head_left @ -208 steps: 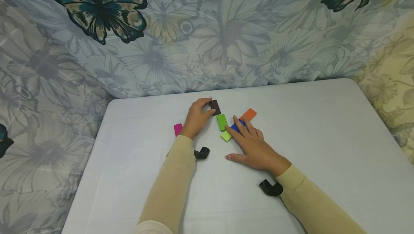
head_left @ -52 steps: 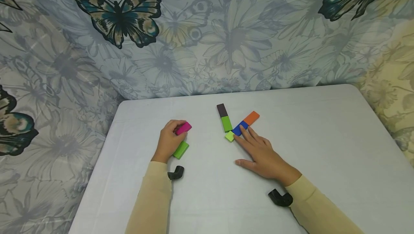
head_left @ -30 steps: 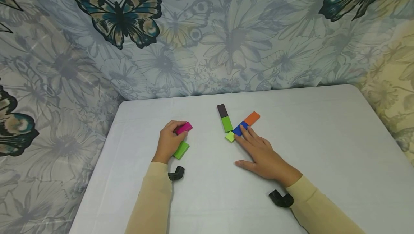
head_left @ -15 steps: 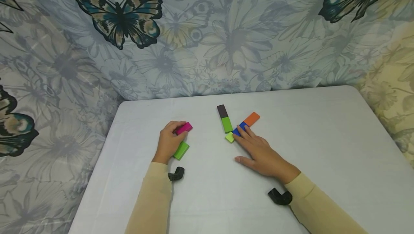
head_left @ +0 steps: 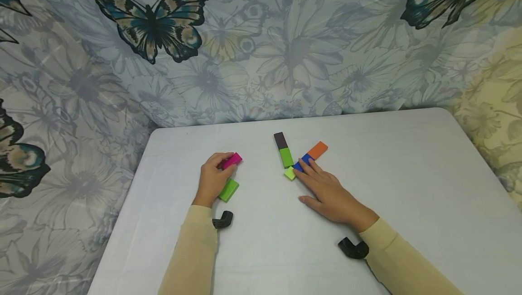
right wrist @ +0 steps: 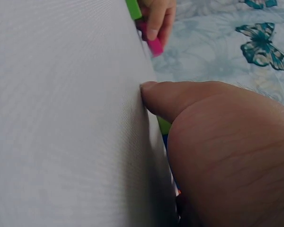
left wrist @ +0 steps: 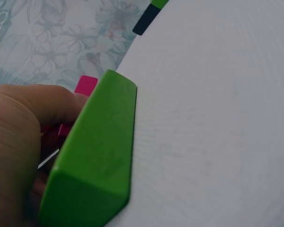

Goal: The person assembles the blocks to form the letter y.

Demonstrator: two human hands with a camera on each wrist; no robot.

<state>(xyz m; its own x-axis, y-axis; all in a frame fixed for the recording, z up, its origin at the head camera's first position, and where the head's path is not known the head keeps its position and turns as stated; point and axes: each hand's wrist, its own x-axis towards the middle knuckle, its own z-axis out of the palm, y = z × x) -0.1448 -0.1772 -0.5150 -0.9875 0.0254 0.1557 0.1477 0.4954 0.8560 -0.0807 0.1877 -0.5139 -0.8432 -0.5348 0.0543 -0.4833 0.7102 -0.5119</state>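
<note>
My left hand (head_left: 212, 177) pinches a magenta block (head_left: 232, 161) between thumb and fingers, at the left of the white table. Just below it lies a green block (head_left: 229, 190), which looms large in the left wrist view beside the thumb. My right hand (head_left: 332, 195) lies spread on the table, its fingertips on a blue block (head_left: 302, 162). An orange block (head_left: 317, 150) continues the line from the blue one. Near the right index fingertip sits a small lime block (head_left: 290, 173). From there a second green block (head_left: 286, 157) and a dark brown block (head_left: 280, 140) run up and leftward, forming a V.
The white table (head_left: 387, 163) ends at the back against a flowered, butterfly-printed cloth (head_left: 285, 59). A black curved piece juts from each wrist, by the left sleeve (head_left: 222, 220) and the right sleeve (head_left: 353, 248).
The left hand has let go of the brown block, now lined up with the green one, and moved left to grip the magenta block. Over the last second, the right hand has barely shifted.
</note>
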